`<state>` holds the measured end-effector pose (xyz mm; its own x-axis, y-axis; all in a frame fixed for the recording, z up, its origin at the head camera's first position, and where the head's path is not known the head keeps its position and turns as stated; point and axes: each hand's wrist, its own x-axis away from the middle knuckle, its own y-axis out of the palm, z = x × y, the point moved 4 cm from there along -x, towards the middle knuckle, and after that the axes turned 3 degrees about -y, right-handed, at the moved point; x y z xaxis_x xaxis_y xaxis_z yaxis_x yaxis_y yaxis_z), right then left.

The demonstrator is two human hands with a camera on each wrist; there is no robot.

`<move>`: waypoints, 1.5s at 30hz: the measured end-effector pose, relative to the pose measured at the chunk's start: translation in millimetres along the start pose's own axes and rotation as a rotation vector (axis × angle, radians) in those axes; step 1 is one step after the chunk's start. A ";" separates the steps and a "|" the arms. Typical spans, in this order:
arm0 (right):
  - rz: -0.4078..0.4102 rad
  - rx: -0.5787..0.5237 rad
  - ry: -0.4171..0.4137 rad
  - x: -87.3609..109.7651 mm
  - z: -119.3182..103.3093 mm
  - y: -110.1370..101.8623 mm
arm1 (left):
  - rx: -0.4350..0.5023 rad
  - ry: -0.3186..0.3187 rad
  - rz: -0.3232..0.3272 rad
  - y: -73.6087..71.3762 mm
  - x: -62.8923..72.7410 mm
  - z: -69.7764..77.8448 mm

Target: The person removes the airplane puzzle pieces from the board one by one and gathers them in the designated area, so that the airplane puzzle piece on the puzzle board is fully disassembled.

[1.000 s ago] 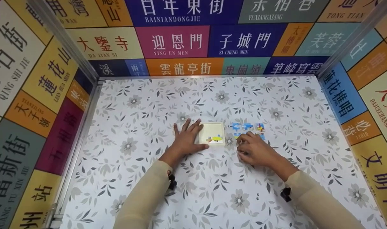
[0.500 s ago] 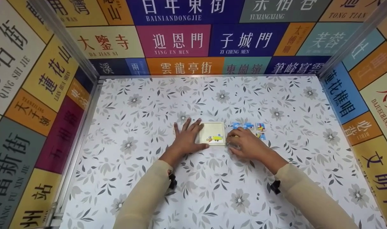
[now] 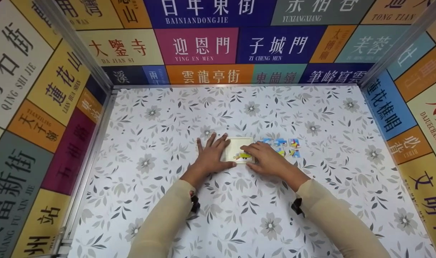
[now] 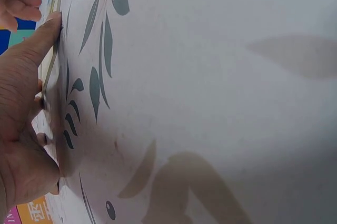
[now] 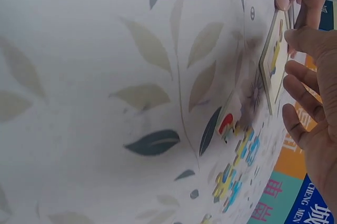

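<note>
My left hand [image 3: 210, 156] lies spread at the left side of a shallow, cream-coloured puzzle tray [image 3: 234, 141], its thumb against the near edge. In the left wrist view the thumb [image 4: 47, 33] rests along the tray's rim. A few joined pieces with a yellow shape [image 3: 244, 156] lie at the tray's lower right. My right hand [image 3: 270, 157] reaches over the tray's right side, index fingertip above the yellow pieces and thumb near the right corner. In the right wrist view its fingers [image 5: 301, 79] are extended and apart, with nothing visible between them.
Just right of the tray lie several loose blue and yellow jigsaw pieces [image 3: 294, 147], partly behind the right hand. A white cloth with grey flowers covers the table [image 3: 167, 107]. Panels of coloured signs [image 3: 200, 46] enclose it at the back and sides.
My right hand has moved left from the loose pieces to over the tray, and its fingers have straightened. The left hand and the tray have stayed in place.
</note>
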<state>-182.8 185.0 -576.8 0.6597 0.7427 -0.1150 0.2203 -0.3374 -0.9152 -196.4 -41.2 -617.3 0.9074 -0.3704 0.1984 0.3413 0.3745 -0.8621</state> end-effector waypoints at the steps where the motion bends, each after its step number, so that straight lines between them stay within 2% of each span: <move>1: 0.000 0.002 0.000 -1.2 -0.5 1.3 | -0.002 0.001 0.001 0.4 -0.2 -0.3; 8: -0.008 -0.021 0.010 -6.9 -3.4 6.6 | -0.016 -0.002 0.001 1.4 -1.1 -1.0; 17: -0.020 0.001 -0.004 -12.4 -3.2 13.4 | -0.020 0.002 -0.002 1.3 -0.1 -1.4; 32: -0.010 -0.007 0.027 -16.2 -8.0 14.9 | -0.027 -0.007 -0.016 0.7 0.0 -1.0; 45: -0.006 0.004 -0.056 -16.3 -13.3 13.5 | -0.030 -0.010 -0.012 2.1 -1.0 -1.8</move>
<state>-181.0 160.6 -582.1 0.6173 0.7758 -0.1304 0.2213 -0.3303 -0.9176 -197.1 -41.5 -620.2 0.9059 -0.3659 0.2131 0.3446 0.3446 -0.8732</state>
